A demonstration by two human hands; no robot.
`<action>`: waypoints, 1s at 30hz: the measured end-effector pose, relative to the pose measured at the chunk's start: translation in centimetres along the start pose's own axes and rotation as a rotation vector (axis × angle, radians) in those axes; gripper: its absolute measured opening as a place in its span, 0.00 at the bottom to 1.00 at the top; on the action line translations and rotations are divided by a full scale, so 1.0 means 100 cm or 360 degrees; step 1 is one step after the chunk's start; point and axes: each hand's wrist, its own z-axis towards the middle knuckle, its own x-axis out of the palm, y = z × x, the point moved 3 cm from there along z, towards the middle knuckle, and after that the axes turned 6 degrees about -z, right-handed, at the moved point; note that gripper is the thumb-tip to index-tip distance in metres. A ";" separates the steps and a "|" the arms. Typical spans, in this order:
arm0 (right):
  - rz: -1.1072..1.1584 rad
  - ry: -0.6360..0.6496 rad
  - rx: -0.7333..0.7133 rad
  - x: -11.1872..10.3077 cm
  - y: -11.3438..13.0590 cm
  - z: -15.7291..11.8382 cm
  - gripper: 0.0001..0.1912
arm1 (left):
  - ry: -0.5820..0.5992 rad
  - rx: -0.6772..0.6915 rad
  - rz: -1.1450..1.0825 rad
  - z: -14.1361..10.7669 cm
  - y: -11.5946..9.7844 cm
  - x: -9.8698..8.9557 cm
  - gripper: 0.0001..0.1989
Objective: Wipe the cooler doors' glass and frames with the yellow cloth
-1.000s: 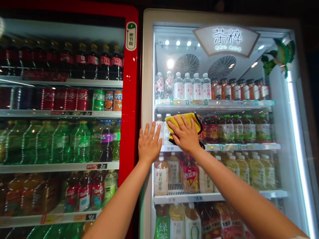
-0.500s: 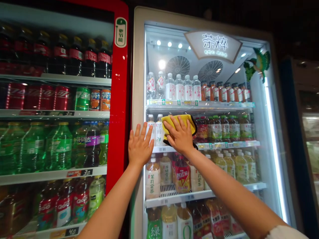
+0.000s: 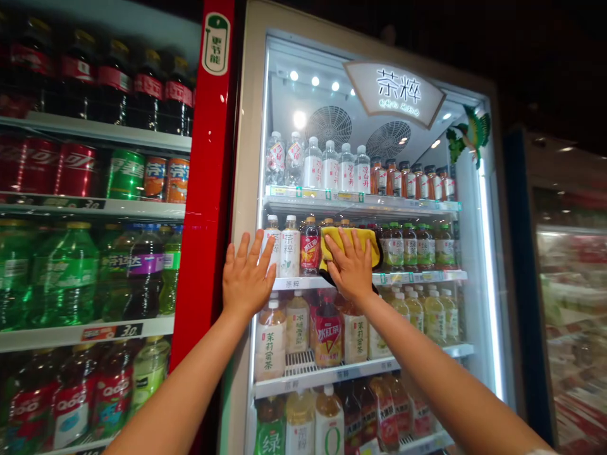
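Note:
My left hand [image 3: 249, 278] lies flat with fingers spread on the left frame [image 3: 246, 145] of a lit drinks fridge, its thumb side over the glass. On the glass door, my right hand [image 3: 353, 265] presses a yellow cloth [image 3: 375, 245] with black edging. Its fingers are stretched over the cloth, at the height of the second shelf. Behind the glass, white-labelled bottles [image 3: 289, 249] and a red-labelled bottle [image 3: 310, 246] stand to the left of the cloth. My right hand and the cloth hide part of that shelf's row.
A red-framed fridge [image 3: 199, 208] with cola, cans and green bottles stands close on the left. A fan-shaped sign [image 3: 396, 95] and a green bird decoration [image 3: 477, 133] are at the top of the lit fridge. Another display case [image 3: 569, 272] is at the right.
My right hand and the cloth have slid right across the glass, uncovering the red-labelled bottle. My left hand keeps its place on the frame. The view has shifted slightly to the right.

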 end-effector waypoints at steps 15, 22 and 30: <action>0.0021 0.0076 0.0004 -0.005 -0.065 0.010 0.29 | 0.0123 0.0495 -0.0132 0.054 -0.108 0.053 0.30; 0.0149 -0.0176 0.0078 -0.002 -0.091 -0.023 0.27 | 0.0052 0.0327 -0.0165 0.065 -0.143 0.083 0.33; 0.0072 -0.0104 0.0061 -0.003 -0.093 0.015 0.28 | -0.0003 0.0344 -0.0160 0.063 -0.141 0.083 0.33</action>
